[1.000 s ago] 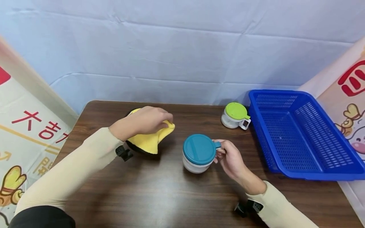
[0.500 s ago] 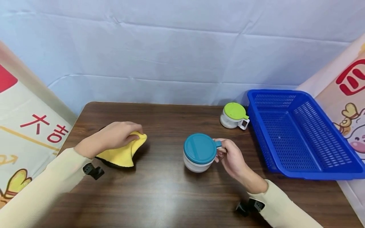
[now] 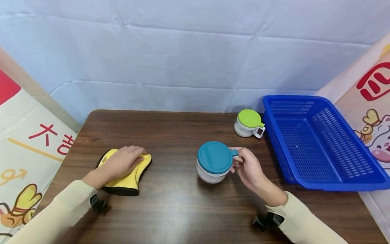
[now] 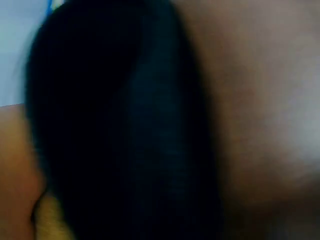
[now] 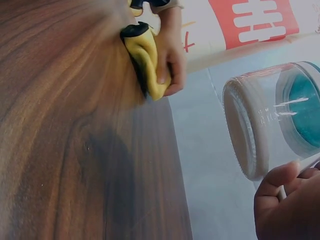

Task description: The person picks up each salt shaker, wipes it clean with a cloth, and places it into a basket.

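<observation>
A yellow cloth with a black edge (image 3: 129,181) lies at the left of the table, bunched a little under my left hand (image 3: 123,162). The fingers of that hand curl over the cloth's right part and grip it, as the right wrist view shows too. My right hand (image 3: 248,167) holds a clear seasoning jar (image 5: 267,120) by its side handle. The jar has a teal lid (image 3: 214,157) and is raised above the table, lid up. A dark, blurred shape fills most of the left wrist view.
A smaller seasoning jar with a lime-green lid (image 3: 250,118) stands at the back right, beside a blue perforated plastic basket (image 3: 292,169). The brown wooden table (image 3: 173,210) ends at a pale cloth backdrop (image 3: 182,61).
My left hand has carried the cloth leftward and nearer to me, then lowered, so the cloth now lies flatter on the table. The jar in my right hand has barely moved.
</observation>
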Action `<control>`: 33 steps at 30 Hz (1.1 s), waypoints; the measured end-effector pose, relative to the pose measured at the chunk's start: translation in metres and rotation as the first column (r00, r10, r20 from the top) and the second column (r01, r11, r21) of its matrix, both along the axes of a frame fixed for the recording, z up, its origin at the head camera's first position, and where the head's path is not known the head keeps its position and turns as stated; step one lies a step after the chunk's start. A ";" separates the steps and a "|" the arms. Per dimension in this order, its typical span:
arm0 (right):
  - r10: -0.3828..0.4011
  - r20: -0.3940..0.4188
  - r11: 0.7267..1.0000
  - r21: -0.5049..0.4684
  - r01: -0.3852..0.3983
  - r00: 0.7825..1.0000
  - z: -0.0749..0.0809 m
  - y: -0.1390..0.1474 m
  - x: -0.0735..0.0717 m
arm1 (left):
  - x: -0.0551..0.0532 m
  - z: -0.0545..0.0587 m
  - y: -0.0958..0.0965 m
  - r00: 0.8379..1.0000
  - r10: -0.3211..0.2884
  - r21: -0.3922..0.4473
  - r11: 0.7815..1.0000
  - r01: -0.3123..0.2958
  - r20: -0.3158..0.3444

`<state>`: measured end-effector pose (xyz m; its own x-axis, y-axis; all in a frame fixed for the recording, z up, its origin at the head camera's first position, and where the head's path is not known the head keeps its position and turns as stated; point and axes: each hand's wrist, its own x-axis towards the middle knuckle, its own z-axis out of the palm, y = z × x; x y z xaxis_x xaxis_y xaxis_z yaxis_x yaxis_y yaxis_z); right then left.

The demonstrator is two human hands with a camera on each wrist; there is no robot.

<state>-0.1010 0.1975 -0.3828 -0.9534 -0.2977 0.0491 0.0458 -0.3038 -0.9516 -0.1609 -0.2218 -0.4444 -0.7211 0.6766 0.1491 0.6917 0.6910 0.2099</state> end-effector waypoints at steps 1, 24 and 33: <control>-0.001 0.004 1.000 0.000 0.001 1.000 0.000 0.000 0.000 | 0.002 -0.005 0.001 1.000 0.004 0.001 1.000 -0.004 -0.020; -0.028 0.043 0.999 -0.035 0.029 0.999 0.016 0.004 -0.013 | 0.006 -0.026 0.004 0.994 0.050 0.005 0.999 -0.050 -0.093; -0.104 0.007 0.994 -0.037 0.104 0.995 0.039 0.013 -0.022 | 0.004 -0.021 0.001 0.995 0.051 -0.003 0.999 -0.052 -0.082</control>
